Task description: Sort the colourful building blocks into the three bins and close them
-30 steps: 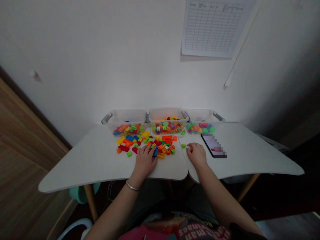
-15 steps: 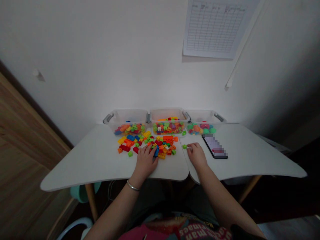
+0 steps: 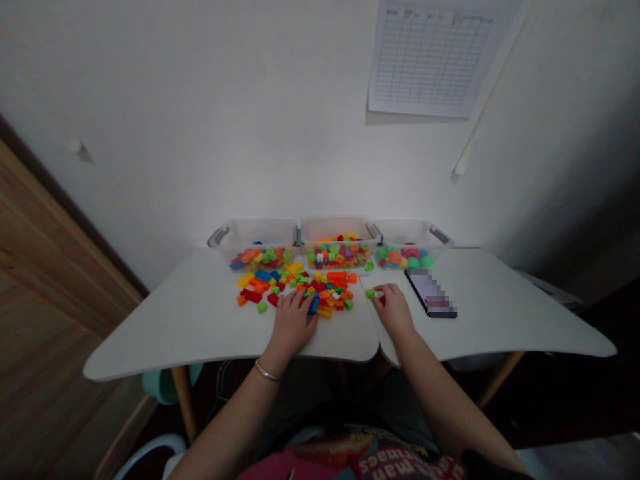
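My left hand (image 3: 296, 319) lies palm down on the near edge of a pile of toy building bricks (image 3: 260, 285), fingers spread. Its fingertips are among the bricks, with a blue brick (image 3: 314, 305) right beside them. To the right of the pile, my right hand (image 3: 397, 311) rests low over the table with thumb and fingers curled together. A small red brick (image 3: 383, 300) shows between them, mostly covered by the fingers. Just left of these fingertips sits a light green brick (image 3: 370, 293); whether they touch it is unclear.
Along the wall stand three clear plastic bins: the left bin (image 3: 260, 233) and middle bin (image 3: 336, 230) hold bricks, the right bin (image 3: 407, 233) rounded coloured pieces. A phone (image 3: 431, 293) lies right of my right hand. Two white tabletops (image 3: 200, 333) meet at a seam.
A red brick now shows between my right thumb and fingers, where it was hidden before. My left hand stays in the same place on the pile. The view has shifted very slightly.
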`<move>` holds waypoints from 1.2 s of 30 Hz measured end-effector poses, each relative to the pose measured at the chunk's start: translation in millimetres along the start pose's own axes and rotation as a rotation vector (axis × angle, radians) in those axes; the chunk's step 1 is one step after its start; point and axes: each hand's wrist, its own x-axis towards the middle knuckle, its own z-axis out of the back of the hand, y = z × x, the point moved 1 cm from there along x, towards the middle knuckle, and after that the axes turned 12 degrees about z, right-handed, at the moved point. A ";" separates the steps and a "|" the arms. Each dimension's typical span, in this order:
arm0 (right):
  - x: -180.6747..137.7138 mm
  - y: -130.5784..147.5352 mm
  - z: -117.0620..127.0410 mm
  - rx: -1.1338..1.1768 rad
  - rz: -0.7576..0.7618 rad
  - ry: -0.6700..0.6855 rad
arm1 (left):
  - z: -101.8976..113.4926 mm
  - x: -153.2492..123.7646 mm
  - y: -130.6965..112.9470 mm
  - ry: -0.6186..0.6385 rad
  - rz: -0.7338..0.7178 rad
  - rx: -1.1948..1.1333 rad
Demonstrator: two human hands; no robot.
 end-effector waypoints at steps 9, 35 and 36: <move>-3.1 -10.4 -6.2 -0.028 0.011 -0.059 | -1.1 0.1 0.8 -0.012 0.004 0.011; 153.9 80.1 11.3 0.141 -0.018 -0.304 | -2.5 -0.1 1.6 -0.010 0.004 -0.008; 154.6 84.0 7.8 0.108 -0.004 -0.251 | -3.1 0.0 1.6 -0.013 0.005 -0.005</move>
